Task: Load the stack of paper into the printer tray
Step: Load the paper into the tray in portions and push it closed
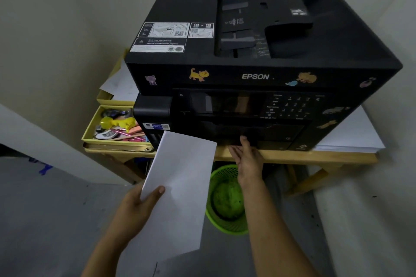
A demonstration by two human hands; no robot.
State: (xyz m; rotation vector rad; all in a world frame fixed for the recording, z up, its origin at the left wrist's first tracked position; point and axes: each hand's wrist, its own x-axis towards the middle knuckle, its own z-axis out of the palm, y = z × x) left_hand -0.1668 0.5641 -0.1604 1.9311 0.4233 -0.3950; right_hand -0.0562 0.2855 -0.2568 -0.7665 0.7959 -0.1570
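Left hand (137, 204) pinches paper stack (180, 186) before Epson printer (258, 69); right hand (246, 157), fingers straight, reaches its closed tray front (252, 139); next, pull tray out

Fingertips of the right hand (246, 157) lost in the dark slot low on the printer (258, 56). Left hand (137, 203) fingers hidden under the paper stack (177, 189). Keypad labels too blurred to read.
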